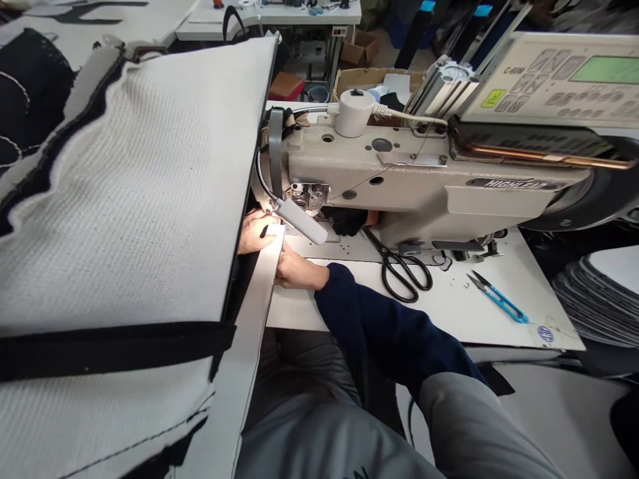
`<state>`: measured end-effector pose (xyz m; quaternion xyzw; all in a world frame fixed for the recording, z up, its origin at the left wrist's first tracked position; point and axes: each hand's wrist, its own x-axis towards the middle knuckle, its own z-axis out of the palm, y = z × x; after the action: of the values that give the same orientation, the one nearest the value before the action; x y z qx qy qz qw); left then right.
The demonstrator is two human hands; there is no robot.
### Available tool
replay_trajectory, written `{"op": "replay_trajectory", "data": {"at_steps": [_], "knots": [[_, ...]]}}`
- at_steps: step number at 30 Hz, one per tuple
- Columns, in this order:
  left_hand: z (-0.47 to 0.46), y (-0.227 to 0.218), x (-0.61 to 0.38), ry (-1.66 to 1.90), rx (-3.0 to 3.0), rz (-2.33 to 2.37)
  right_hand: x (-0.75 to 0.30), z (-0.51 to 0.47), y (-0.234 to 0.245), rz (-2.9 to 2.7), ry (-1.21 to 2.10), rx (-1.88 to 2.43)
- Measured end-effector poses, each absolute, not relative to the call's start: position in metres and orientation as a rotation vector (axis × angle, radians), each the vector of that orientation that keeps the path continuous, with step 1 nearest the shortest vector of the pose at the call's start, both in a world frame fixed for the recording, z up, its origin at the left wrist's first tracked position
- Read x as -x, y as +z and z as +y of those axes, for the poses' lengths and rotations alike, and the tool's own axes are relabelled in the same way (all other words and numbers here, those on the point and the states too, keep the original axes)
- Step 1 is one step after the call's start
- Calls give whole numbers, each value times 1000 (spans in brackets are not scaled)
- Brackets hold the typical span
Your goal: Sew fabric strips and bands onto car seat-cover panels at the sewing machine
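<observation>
White table [524,279]: one long, flat white strip [250,346], dark-stitched edge; left hand [254,233] part-spread against it; right hand [297,268] curled, hold unclear; one blue-handled snips [502,303] near corner.

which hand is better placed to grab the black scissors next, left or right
Probably the right hand: it is nearer the black scissors and on their side of the white strip. The left hand is across the strip, farther off.

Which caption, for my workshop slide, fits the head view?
Left hand and right hand at a white strip by the sewing machine, black scissors nearby.
</observation>
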<state>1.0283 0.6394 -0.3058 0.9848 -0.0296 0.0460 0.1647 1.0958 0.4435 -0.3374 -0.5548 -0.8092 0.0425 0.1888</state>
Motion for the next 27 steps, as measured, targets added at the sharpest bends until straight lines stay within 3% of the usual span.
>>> {"op": "replay_trajectory", "data": {"at_steps": [9, 18, 27], "knots": [[644, -265, -1025, -115, -2731, -61, -1106, 461, -339, -2236, -86, 1494], [638, -277, -1022, -51, -2826, -121, -1107, 453, -342, -1967, -8, 1912], [631, -291, -1007, -108, -2811, -43, -1069, 425, -338, -2046, -95, 1850]]}}
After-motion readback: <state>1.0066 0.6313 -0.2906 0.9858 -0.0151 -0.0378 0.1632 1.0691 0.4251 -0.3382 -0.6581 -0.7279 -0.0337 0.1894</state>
